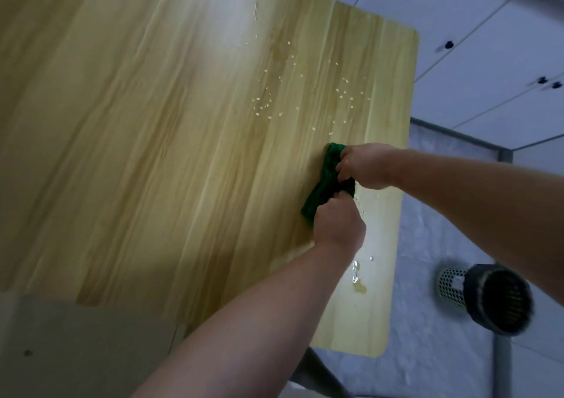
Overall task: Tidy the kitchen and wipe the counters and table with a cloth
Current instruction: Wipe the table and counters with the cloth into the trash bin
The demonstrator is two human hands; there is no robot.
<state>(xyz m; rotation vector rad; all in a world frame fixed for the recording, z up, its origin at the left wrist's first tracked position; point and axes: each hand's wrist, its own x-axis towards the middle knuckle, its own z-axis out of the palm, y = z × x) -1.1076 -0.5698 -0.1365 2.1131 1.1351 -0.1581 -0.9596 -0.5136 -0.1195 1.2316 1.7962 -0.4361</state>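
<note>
On the wooden table [152, 153], the left hand [335, 223] and right hand [366, 165] both clutch a green cloth [323, 184]. Just beyond it lie scattered crumbs [345, 92].

Table [122, 153] (left side) off-frame

The worktop [152, 153] is pale wood grain with rounded corners; a soft white glare lies on its far part. Beyond its right edge are white panels [457, 15] divided by thin dark lines, with small dark knobs [449, 44]. Below them a grey metal bar [457, 133] edges a crinkled pale sheet [433, 214]. A black mesh-faced round object [500, 300] is beside a white perforated cylinder [448, 287].
</note>
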